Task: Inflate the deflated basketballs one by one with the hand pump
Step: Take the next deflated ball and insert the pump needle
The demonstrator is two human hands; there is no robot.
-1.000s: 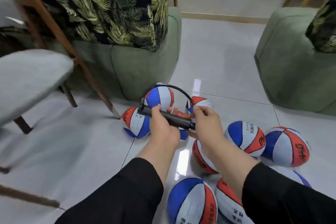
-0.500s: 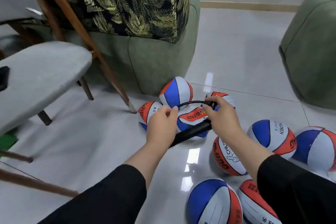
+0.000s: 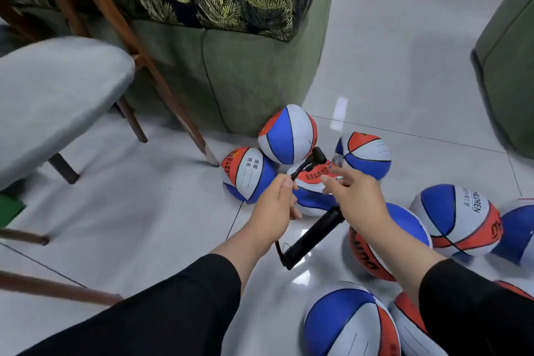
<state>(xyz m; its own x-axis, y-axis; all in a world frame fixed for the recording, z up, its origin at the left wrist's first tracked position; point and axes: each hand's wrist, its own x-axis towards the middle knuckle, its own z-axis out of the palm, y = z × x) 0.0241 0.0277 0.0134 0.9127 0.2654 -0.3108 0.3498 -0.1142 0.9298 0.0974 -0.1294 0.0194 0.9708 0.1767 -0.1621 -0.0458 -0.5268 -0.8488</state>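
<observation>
Several red, white and blue basketballs lie on the tiled floor. A flattened one [image 3: 310, 193] sits in the middle of the group, with rounder balls behind it [image 3: 289, 136] and to its right [image 3: 364, 154]. My left hand [image 3: 276, 206] pinches the black hose [image 3: 300, 168] just below its nozzle end, which hovers over the flattened ball. The black hand pump [image 3: 313, 237] slants down to the left between my forearms. Its upper end goes under the palm of my right hand [image 3: 354, 195], which holds it there. That hand's index finger and thumb stretch towards the flattened ball.
A green sofa [image 3: 248, 75] with a leaf-print cushion stands right behind the balls. A grey-seated chair [image 3: 57, 89] and its slanted wooden leg [image 3: 185, 124] are on the left. Another green seat [image 3: 508, 66] is at the right. More balls [image 3: 459, 220] [image 3: 349, 324] lie near my arms.
The pump swung from level to slanting downward. My left hand let go of the barrel and now pinches the hose near its nozzle. My right hand's fingers have stretched out towards the flattened ball.
</observation>
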